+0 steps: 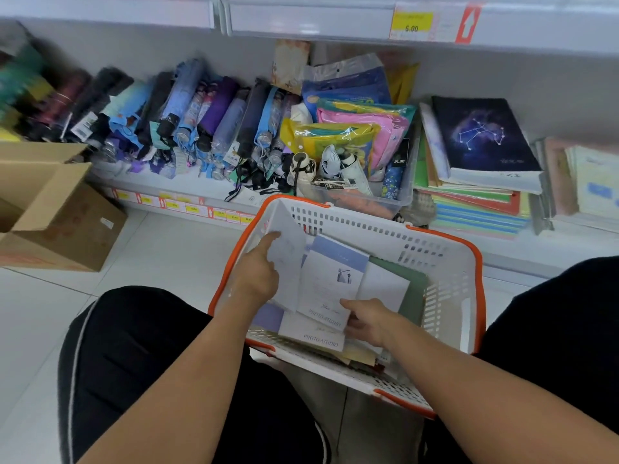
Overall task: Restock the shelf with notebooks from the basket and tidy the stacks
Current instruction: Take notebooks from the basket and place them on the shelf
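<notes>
A low white shelf (187,187) runs along the wall. On it lie a row of folded umbrellas (187,118), a clear plastic bin (400,192) of packaged goods, and stacks of notebooks (475,195), the top one dark with a constellation. On the pale tiled floor (160,256) stand an open cardboard box (67,226) at the left and a white basket (445,262) with an orange rim.

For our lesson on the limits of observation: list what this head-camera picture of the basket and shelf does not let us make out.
- Price tags, head view: too small and blurred to read.
- Left shelf end: motion blur.
- Right notebook stack: cut off by the edge.
- Lower notebooks in basket: covered by upper notebooks and hands.
</notes>
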Tool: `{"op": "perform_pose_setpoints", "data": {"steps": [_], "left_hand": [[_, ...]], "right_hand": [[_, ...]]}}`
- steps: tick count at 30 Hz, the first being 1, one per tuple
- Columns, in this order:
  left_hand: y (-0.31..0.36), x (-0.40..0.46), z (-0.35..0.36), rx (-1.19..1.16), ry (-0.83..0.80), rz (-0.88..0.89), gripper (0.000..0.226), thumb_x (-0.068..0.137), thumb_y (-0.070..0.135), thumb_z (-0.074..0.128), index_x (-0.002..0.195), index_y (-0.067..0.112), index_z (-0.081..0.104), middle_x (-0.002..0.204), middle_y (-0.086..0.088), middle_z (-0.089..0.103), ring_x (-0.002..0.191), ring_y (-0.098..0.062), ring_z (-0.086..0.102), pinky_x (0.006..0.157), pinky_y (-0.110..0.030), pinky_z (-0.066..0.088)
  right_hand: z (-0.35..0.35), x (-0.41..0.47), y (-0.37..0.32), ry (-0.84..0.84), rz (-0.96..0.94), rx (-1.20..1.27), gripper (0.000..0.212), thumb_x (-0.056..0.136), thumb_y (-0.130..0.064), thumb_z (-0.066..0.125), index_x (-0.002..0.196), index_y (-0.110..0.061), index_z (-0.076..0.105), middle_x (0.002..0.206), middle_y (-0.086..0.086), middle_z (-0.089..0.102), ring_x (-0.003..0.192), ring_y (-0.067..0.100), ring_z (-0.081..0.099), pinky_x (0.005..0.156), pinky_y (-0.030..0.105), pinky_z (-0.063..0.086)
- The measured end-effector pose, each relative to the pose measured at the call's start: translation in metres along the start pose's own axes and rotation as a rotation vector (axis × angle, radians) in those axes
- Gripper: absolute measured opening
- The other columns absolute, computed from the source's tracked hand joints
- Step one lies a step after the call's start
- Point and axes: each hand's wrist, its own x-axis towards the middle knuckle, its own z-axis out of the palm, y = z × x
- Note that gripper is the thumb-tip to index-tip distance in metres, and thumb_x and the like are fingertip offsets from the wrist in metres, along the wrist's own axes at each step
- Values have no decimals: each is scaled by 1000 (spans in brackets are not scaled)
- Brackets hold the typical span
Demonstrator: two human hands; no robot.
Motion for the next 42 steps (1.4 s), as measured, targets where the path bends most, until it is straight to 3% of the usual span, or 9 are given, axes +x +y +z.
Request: {"op": "perform_pose_setpoints", "data": {"steps": [4,9,14,18,24,28,33,37,42], "left_hand": [[4,2,-4,-270,-14,45,45,93,-2,50,127,27,57,119,2,58,97,-18,56,73,-20,48],[2,-6,6,-619,-177,-203,40,93,0,54,117,31,62,131,-4,54,109,-25,56,87,-36,55],[5,-8,13,-558,-74,-248,34,95,-1,50,118,20,63,122,-3,54,96,-21,55,64,-21,51],[-1,-2,12,-490,-5,-236,34,93,-2,49,110,24,64,122,-5,58,102,-26,58,79,-37,58],[-5,-6,17,-384,-5,-204,34,93,-1,50,116,21,62,120,-7,59,103,-30,61,78,-36,57],[-6,-7,16,-360,-6,-211,33,92,0,51,113,23,62,121,-9,60,105,-33,61,82,-44,58],[-1,-8,16,-325,-40,-191,34,94,0,50,118,21,61,119,-4,55,107,-29,57,87,-43,56],[-1,-11,22,-295,-33,-216,35,93,-1,50,120,19,60,126,-11,56,109,-31,56,84,-36,55],[-2,-13,25,-268,-19,-282,38,92,-2,48,125,15,57,128,-14,56,109,-31,56,76,-28,48]], "right_hand": [[-3,4,4,-2,-1,18,21,93,-20,66,110,-8,63,100,12,73,94,29,69,75,40,57],[0,1,-1,23,-110,-63,13,94,-21,64,105,-19,58,100,7,70,90,23,65,70,32,51],[2,2,-8,39,-221,-38,19,93,-12,63,111,-14,56,101,6,68,83,19,66,65,30,54],[4,6,-9,75,-262,-62,28,91,-12,65,119,-11,58,114,10,67,94,24,67,82,37,57],[8,8,-13,94,-304,-129,21,91,-20,69,110,-14,60,104,4,62,87,15,57,82,31,48],[12,7,-19,54,-309,-151,18,92,-23,68,108,-14,64,100,3,63,77,9,54,64,22,43],[15,9,-14,0,-246,-248,36,91,-30,69,121,-11,64,100,2,62,78,9,54,60,21,40],[16,14,-10,65,-192,-357,47,93,-36,66,128,-7,56,121,10,59,96,19,56,79,26,47],[19,21,-13,25,-54,-221,32,93,-31,65,115,-8,60,95,8,59,75,17,53,59,24,46]]}}
